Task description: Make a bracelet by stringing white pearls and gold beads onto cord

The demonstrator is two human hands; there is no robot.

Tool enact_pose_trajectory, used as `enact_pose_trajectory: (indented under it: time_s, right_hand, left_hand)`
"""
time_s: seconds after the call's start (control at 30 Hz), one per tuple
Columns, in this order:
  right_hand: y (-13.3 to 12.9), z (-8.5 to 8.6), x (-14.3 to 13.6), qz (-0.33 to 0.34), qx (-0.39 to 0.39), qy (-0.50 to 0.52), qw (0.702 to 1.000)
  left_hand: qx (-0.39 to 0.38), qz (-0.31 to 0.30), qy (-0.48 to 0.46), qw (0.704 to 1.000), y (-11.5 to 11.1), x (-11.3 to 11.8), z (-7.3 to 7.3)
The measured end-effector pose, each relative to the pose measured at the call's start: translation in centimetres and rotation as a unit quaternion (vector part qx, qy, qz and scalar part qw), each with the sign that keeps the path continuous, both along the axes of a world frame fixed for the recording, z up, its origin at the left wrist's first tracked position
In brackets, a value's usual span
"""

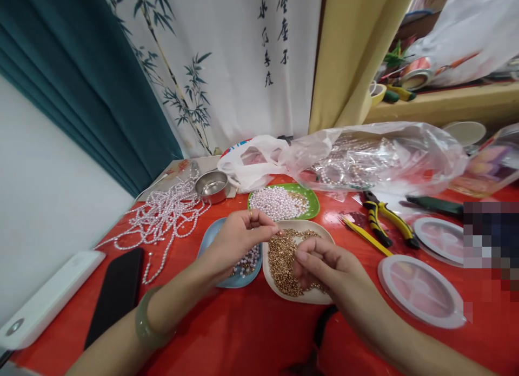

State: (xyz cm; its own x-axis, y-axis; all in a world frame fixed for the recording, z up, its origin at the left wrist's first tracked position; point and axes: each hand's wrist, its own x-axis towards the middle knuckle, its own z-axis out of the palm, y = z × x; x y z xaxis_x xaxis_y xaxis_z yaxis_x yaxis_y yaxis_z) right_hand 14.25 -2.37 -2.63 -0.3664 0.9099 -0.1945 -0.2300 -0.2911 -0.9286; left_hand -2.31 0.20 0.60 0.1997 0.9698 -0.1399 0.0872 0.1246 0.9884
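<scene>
My left hand (239, 236) is closed in a pinch above the gap between the blue and cream dishes. A tiny coppery glint shows at its fingertips, too small to name. Close by on the right, my right hand (324, 262) pinches thumb against forefinger over the cream dish (298, 297); whatever it holds is hidden. Gold beads (284, 259) fill much of that dish. Under my left hand lies a blue dish (208, 241) with mixed pearly and gold beads (247, 262). Behind both, white pearl beads (275, 203) and some gold ones sit in a green dish (313, 202).
Strung pearl strands (170, 208) lie at the left by a metal bowl (211, 186) and a black phone (115, 289). Pliers (385, 219), yellow tweezers (365, 235) and round lidded boxes (421, 292) lie right. A clear plastic bag (377, 157) spans the back.
</scene>
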Motion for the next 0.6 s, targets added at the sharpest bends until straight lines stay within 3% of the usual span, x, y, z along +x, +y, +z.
enact_pose_trajectory:
  time_s: [0.37, 0.6]
  right_hand:
    - [-0.4, 1.4, 0.0, -0.05, 0.042, -0.074, 0.995]
    - [-0.6, 1.4, 0.0, -0.048, 0.059, -0.094, 0.993]
  left_hand:
    - [0.061, -0.017, 0.134, 0.989, -0.3, 0.4, 0.2]
    - [0.057, -0.013, 0.148, 0.987, -0.6, 0.3, 0.6]
